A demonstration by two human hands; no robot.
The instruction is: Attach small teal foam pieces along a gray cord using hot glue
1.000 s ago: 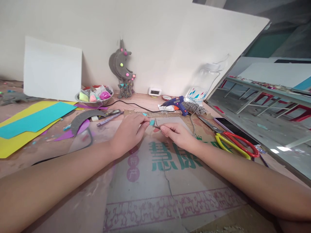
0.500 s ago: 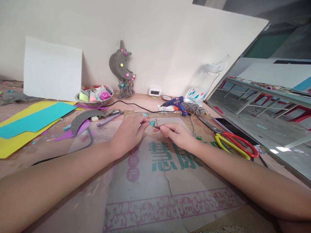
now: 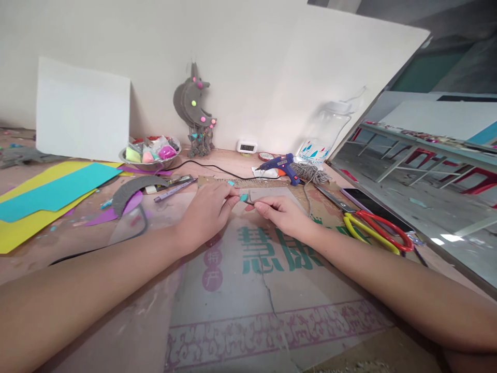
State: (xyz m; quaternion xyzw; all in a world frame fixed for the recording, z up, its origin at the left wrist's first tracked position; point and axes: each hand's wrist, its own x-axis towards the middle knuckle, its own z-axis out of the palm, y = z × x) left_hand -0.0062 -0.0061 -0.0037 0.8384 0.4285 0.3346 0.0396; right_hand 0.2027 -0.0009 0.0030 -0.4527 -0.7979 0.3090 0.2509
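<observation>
My left hand (image 3: pixel 212 210) pinches a small teal piece (image 3: pixel 244 198) between thumb and fingertips. From the other side, my right hand (image 3: pixel 277 211) pinches a thin grey strand of yarn (image 3: pixel 250 201) that lies against the teal piece. The two hands are close together, a little above a clear plastic sheet (image 3: pixel 229 316) printed with green and purple characters. Beyond my left fingers a second teal scrap (image 3: pixel 230 183) lies on the table. How the strand meets the teal piece is too small to make out.
Scissors (image 3: pixel 368 228) and a phone (image 3: pixel 373 207) lie to the right. Behind my hands are a glue gun (image 3: pixel 283 167), a grey yarn bundle (image 3: pixel 310 173), a clock (image 3: pixel 247 147) and a metal bowl (image 3: pixel 151 165). A grey crescent (image 3: pixel 130 194) and coloured sheets (image 3: pixel 58 191) lie left.
The grey strand at my right fingertips has shifted slightly against the teal piece. Both hands otherwise stay in almost the same place.
</observation>
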